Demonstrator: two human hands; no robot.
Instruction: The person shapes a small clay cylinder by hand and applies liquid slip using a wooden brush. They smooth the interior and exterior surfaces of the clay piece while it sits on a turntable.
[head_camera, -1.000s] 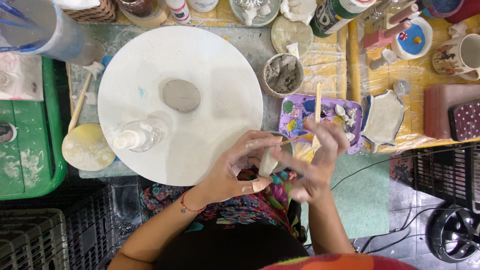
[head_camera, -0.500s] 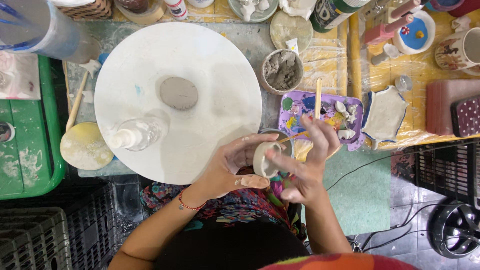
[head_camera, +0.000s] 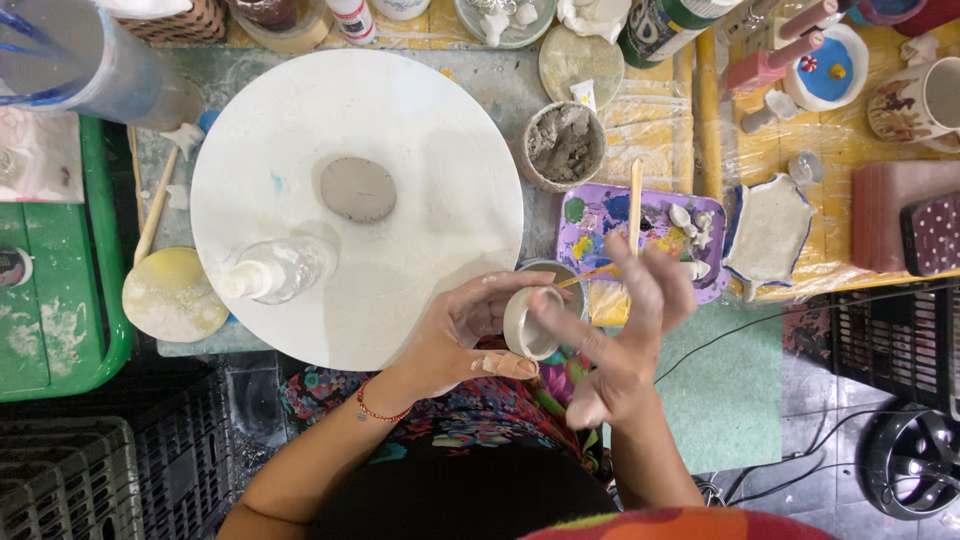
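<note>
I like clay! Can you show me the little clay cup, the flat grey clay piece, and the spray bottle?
Little clay cup (head_camera: 527, 325), head view, its pale side wall.
Flat grey clay piece (head_camera: 358, 189), head view, its middle.
Spray bottle (head_camera: 285, 270), head view, its clear body.

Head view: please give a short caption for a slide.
Left hand holds a small clay cup; right hand works beside it.

We see a grey clay disc (head_camera: 358, 188) on the round white board (head_camera: 300, 120), a clay tub (head_camera: 563, 145) just beside the board.
</note>
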